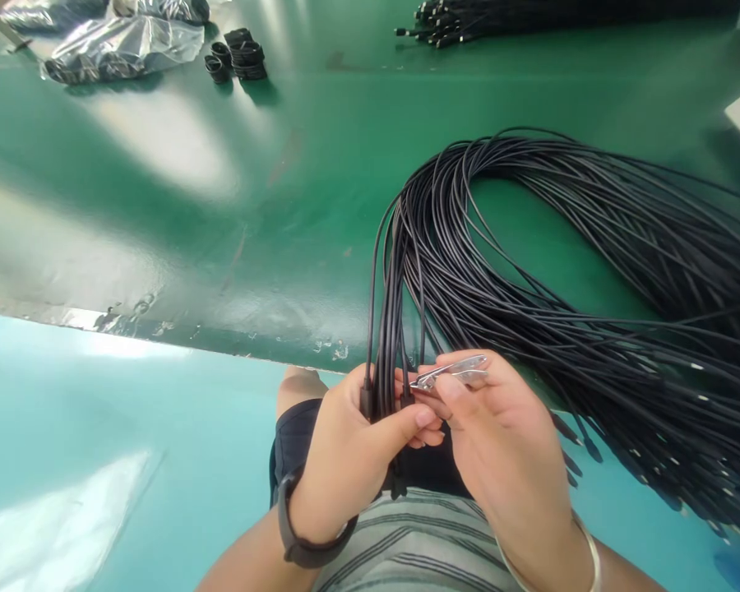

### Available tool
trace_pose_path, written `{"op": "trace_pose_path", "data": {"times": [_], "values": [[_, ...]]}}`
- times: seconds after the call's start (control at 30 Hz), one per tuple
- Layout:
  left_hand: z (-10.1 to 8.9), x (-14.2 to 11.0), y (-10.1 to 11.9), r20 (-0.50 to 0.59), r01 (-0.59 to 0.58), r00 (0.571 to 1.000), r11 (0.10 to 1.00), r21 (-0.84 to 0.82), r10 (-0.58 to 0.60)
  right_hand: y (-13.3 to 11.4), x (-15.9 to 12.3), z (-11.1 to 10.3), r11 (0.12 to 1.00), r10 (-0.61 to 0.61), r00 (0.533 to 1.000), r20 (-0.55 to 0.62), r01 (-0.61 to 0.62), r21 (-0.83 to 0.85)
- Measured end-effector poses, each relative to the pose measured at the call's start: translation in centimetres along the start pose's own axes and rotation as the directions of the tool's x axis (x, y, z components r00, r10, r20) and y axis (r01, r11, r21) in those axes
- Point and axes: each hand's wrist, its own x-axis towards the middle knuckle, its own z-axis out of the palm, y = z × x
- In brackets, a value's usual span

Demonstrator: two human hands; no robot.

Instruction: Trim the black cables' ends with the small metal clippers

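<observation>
A bunch of thin black cables (390, 329) hangs over the table's front edge, and my left hand (351, 444) is closed round it near the connector ends. The thumb presses across the front of the bunch. Between thumb and fingers, my right hand (499, 436) pinches a silver nail clipper (450, 374). Its jaws point left and lie right beside one cable, just above a black connector (407, 400); whether they touch it I cannot tell. Part of the connector ends is hidden behind my left hand.
A large looped pile of black cables (530, 304) spreads over the green table (271, 205) to the right, its ends hanging past the edge. Another cable bundle (456, 25) lies at the back. Clear plastic bags (123, 49) and black rolled bands (247, 57) sit at the back left.
</observation>
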Motion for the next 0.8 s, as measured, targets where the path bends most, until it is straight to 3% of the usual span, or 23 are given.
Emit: {"op": "trace_pose_path", "data": {"times": [0.43,0.8], "values": [[-0.11,0.0,-0.16,-0.029,0.023,0.999,0.999,0.026,-0.022,-0.45,0.39,0.51,1.0,0.017,1.0,0.007,-0.018,0.022],[0.04,0.06,0.17,-0.076,0.108,0.992,0.991,0.083,-0.102,-0.47,0.39,0.29,0.995,-0.034,0.995,-0.09,0.026,-0.092]]}}
